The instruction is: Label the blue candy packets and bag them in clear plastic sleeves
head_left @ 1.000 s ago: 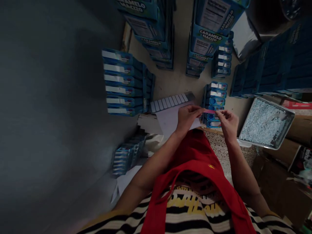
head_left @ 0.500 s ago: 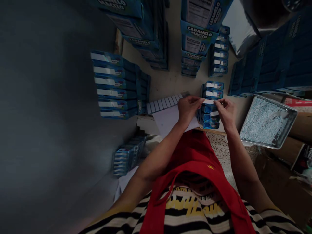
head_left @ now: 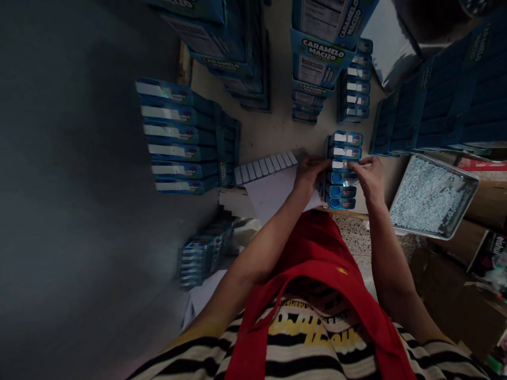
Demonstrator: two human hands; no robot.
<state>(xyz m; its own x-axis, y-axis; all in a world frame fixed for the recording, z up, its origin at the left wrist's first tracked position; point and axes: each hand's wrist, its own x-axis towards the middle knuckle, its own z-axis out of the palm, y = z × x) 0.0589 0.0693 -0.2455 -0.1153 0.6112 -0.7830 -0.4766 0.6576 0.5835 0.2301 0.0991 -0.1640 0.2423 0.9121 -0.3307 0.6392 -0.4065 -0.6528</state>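
Note:
A short row of blue tins (head_left: 343, 192) stands near the table's front edge, the upper ones bearing white labels (head_left: 345, 152). On the third tin from the top lies a white strip label (head_left: 339, 164). My left hand (head_left: 311, 177) pinches at its left end, fingers closed. At its right end, my right hand (head_left: 369, 177) has thumb and finger closed on the strip. A small shiny strip (head_left: 350, 183) hangs over the tin below. Left of the tins, a label sheet (head_left: 266, 167) lies on white paper (head_left: 273, 195).
Stacked blue boxes (head_left: 322, 48) rise behind. At left stands a large bundle of labelled blue tins (head_left: 170, 134), at right a long blue stack (head_left: 431, 105). A metal tray (head_left: 451, 232) of pale blue pieces is right of my right hand. More tins (head_left: 198, 261) sit lower left.
The strip held between my hands has come down onto the third tin. My left hand has shifted slightly right, and the view has moved a little.

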